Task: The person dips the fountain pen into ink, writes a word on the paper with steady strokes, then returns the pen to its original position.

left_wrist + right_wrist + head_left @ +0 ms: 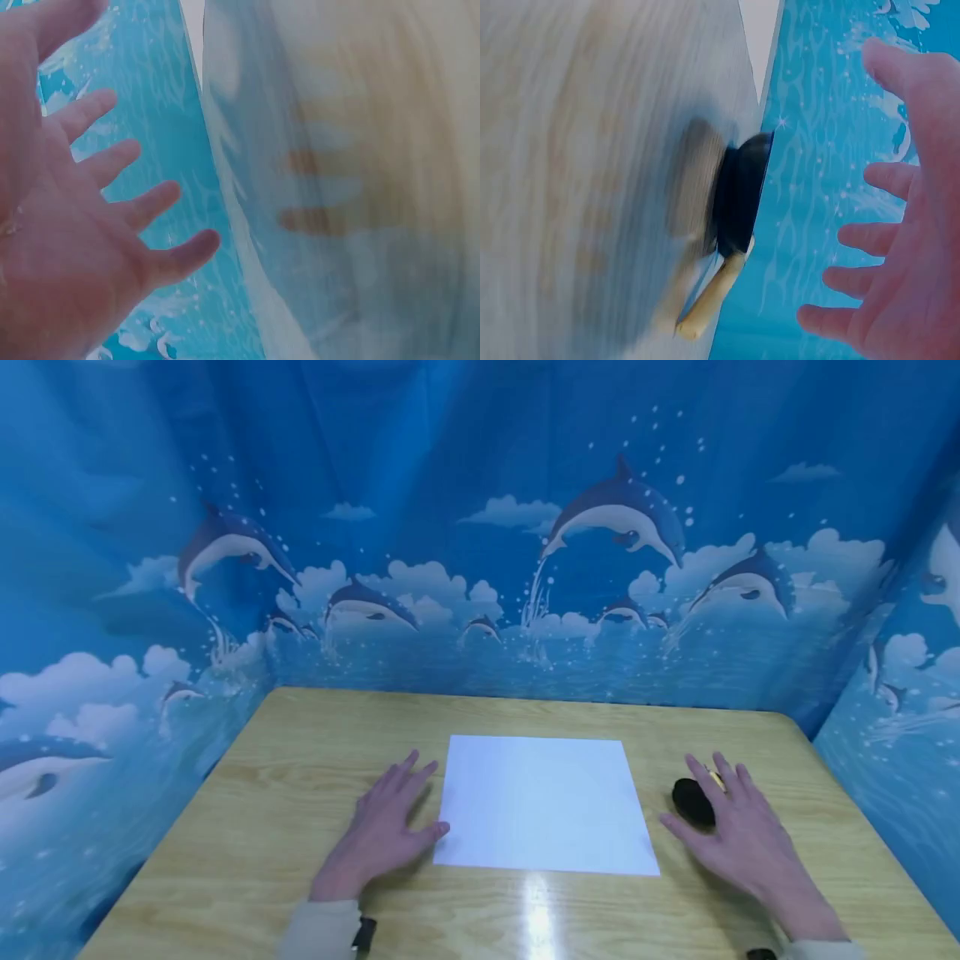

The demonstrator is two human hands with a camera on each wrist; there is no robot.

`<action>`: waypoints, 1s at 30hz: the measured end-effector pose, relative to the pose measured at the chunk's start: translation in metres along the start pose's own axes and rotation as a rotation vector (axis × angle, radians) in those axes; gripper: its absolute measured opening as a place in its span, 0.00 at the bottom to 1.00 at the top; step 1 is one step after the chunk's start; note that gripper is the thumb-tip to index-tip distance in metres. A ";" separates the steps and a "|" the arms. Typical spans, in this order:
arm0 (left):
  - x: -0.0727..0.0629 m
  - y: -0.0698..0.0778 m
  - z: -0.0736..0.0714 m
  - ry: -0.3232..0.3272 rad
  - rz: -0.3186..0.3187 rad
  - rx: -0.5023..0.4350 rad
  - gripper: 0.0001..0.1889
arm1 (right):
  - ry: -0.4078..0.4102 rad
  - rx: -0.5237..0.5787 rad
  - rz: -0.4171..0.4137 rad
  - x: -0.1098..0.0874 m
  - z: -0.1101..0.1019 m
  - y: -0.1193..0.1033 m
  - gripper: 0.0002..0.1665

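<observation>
A blank white sheet of paper lies on the wooden table between the two hands. To its left hovers my left hand, fingers spread and holding nothing, with the thumb tip close to the paper's left edge. On the right, my right hand is also spread and partly covers a small black bowl-shaped thing. Beside that black thing lies a tan stick-like piece with a rounded end; its kind is not clear. In the right wrist view, the fingers stand apart from both things.
The light wood-grain table has rounded far corners. Blue curtains printed with dolphins, clouds and water enclose it at the back and both sides. A bright light reflection shows on the tabletop near the front. Dark bands show at both sleeve cuffs.
</observation>
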State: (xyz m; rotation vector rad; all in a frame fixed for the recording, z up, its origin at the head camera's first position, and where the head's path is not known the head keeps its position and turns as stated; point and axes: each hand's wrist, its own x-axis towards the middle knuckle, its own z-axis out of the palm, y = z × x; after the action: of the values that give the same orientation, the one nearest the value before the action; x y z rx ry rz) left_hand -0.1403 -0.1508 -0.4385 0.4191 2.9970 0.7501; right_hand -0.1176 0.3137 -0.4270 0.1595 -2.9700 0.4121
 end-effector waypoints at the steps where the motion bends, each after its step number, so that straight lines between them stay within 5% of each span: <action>1: 0.001 0.001 0.001 -0.012 0.001 -0.001 0.45 | -0.010 0.007 0.007 -0.001 -0.001 0.003 0.57; 17: 0.023 0.016 0.010 -0.208 0.017 0.019 0.38 | -0.052 -0.019 0.057 -0.019 -0.010 0.054 0.47; 30: 0.032 0.020 0.012 -0.258 0.008 0.080 0.33 | -0.023 0.029 0.011 -0.011 -0.006 0.071 0.34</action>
State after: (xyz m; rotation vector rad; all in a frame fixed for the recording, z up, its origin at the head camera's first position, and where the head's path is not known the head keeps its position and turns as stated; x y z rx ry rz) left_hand -0.1648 -0.1202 -0.4384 0.4899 2.7907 0.5315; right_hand -0.1150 0.3846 -0.4416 0.1521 -2.9894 0.4580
